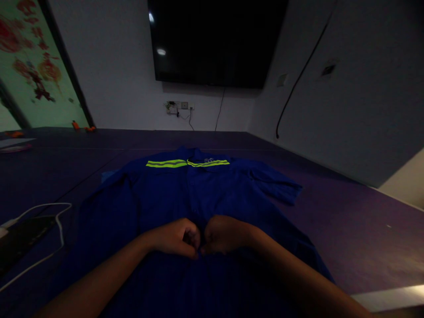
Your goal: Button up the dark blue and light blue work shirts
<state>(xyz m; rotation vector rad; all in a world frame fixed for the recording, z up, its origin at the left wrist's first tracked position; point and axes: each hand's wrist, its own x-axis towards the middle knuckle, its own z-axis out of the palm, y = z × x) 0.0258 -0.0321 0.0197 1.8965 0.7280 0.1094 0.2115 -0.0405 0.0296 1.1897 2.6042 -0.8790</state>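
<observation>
A blue work garment [159, 198] with sleeves lies spread out, collar end away from me. Yellow-green reflective strips [168, 164] cross its chest, with small white print above the right one. Over the front opening, low on the garment, my left hand [180, 238] is closed, thumb and fingers pinching at the cloth edge. Right beside it, my right hand [223, 234] is curled closed at the same place, nearly touching the left. The spot between the fingertips is dark, so any small fastener there is hidden.
A purple surface [361, 225] lies under the garment. At the left sit a dark device [26, 238] and a white cable [61, 225]. A large dark screen [215, 44] hangs on the far wall, with sockets [179, 106] below. Orange objects [76, 126] lie far left.
</observation>
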